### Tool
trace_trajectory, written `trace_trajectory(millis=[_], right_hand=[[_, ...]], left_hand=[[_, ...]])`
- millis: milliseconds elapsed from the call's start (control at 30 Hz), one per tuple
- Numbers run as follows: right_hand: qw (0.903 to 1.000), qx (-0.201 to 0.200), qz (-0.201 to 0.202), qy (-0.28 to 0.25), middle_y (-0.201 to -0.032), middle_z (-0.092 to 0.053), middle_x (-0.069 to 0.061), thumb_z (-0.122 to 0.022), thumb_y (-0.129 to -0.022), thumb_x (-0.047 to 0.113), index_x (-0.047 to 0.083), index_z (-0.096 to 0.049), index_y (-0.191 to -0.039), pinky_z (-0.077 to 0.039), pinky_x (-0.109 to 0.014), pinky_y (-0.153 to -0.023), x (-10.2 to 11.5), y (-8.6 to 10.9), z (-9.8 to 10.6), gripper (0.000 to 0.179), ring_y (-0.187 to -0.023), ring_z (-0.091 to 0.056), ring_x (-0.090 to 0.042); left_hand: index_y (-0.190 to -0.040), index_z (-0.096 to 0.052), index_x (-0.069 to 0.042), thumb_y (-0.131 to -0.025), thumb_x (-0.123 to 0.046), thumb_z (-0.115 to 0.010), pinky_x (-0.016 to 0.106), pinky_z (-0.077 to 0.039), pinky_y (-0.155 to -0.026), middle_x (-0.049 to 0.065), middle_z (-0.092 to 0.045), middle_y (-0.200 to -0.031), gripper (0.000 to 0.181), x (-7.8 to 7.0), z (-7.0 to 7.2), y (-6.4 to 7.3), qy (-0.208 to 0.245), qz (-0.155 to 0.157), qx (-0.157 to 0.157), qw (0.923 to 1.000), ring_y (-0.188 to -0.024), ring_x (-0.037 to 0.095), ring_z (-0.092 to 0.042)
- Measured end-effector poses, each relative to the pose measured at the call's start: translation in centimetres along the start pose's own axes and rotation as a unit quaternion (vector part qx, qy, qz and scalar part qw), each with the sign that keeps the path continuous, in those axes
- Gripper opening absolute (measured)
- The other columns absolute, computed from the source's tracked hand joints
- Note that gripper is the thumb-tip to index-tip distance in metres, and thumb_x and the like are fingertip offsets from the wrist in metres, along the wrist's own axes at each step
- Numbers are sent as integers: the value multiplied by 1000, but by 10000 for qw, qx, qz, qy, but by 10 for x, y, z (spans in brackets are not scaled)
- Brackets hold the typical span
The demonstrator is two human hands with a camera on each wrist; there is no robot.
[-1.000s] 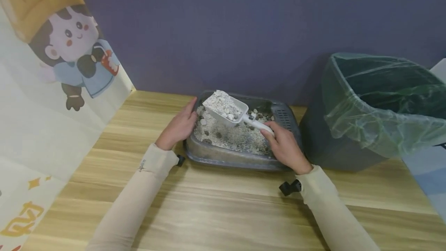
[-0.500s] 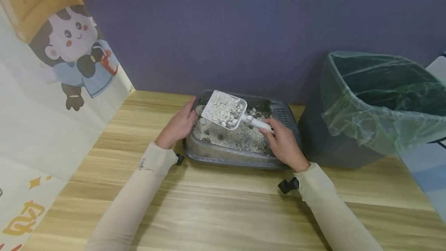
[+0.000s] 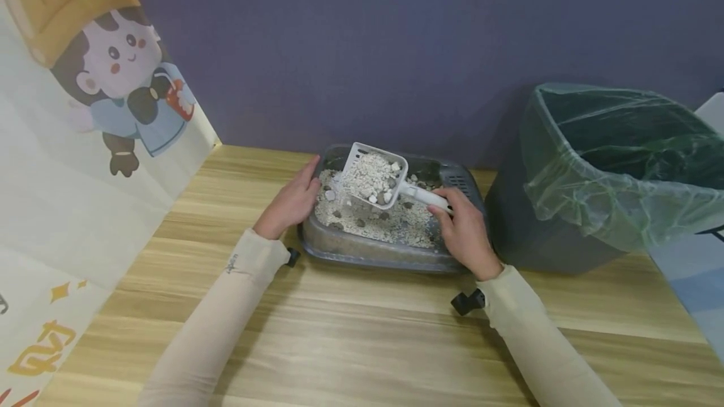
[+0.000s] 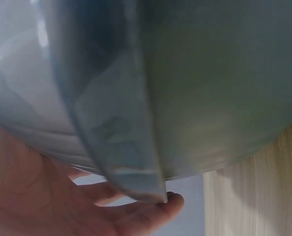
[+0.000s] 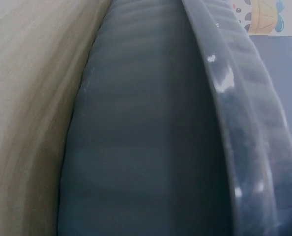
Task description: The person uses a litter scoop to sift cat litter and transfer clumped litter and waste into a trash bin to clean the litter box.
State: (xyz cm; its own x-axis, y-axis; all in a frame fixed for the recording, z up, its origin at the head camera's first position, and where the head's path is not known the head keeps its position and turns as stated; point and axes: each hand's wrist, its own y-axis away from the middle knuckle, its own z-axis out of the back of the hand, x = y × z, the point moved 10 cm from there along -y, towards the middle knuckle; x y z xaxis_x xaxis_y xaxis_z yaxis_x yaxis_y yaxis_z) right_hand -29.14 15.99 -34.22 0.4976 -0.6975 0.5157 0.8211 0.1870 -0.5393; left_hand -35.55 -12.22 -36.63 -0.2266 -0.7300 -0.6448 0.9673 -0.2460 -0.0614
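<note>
A grey litter box (image 3: pixel 384 255) stands on the wooden table, with pale granular litter (image 3: pixel 390 231) and darker clumps inside. My right hand (image 3: pixel 466 234) grips the handle of a white slotted litter scoop (image 3: pixel 404 165), held above the litter. Pale litter and some lumps fill much of its pan, while grains fall near its left edge. At the box's left side, my left hand (image 3: pixel 288 205) holds the rim; the left wrist view shows fingers (image 4: pixel 151 216) under the lip (image 4: pixel 121 162). Only the box's outer wall (image 5: pixel 141 123) and rim fill most of the right wrist view.
A tall grey trash bin (image 3: pixel 554 231) lined with a translucent green bag (image 3: pixel 611 206) stands right of the litter box. Behind the table (image 3: pixel 362 338) rises a dark blue wall (image 3: pixel 362 49). A white wall with a cartoon figure (image 3: pixel 127 86) borders the left.
The scoop has tilted and shifted slightly right, and its heap has shrunk, uncovering slots at the far-left edge. My left hand keeps its place on the box.
</note>
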Motion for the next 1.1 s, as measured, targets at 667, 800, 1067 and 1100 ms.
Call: trace_trajectory(millis=[667,800,1067,1100], right_hand=[[9908,1227,-479,-308,-45,-39,4,-43,-98,46,3,-60,-124,-43,-34,-59,-6,6,-20,53,-35,-25,-12],[9908,1219,-521,-269,-46,-40,3,-45,-97,46,5,-61,-122,-41,-32,-50,-6,6,-21,50,-35,-26,-12],[9941,903,-543,-240,-79,-53,-2,-52,-96,36,8,-57,-124,-36,-30,-42,-5,2,-13,40,-48,-41,-16],[9945,873,-541,-192,-83,-55,-3,-53,-96,35,7,-57,-124,-37,-30,-43,-5,2,-10,39,-49,-42,-16]], left_hand=[[-154,-5,-21,-103,-31,-23,44,-12,-114,6,-9,-157,55,2,-1,1,62,57,-13,10000,-141,28,-13],[-154,-4,-21,-102,-34,-21,44,-13,-114,6,-10,-157,56,2,-1,1,16,53,-11,10000,-141,27,-13],[-153,-4,-22,-102,-36,-20,43,-11,-114,6,-9,-157,56,1,0,2,41,64,9,10000,-141,28,-13],[-153,-4,-22,-102,-36,-20,42,-11,-114,6,-9,-157,56,1,-1,2,49,60,6,10000,-141,28,-13]])
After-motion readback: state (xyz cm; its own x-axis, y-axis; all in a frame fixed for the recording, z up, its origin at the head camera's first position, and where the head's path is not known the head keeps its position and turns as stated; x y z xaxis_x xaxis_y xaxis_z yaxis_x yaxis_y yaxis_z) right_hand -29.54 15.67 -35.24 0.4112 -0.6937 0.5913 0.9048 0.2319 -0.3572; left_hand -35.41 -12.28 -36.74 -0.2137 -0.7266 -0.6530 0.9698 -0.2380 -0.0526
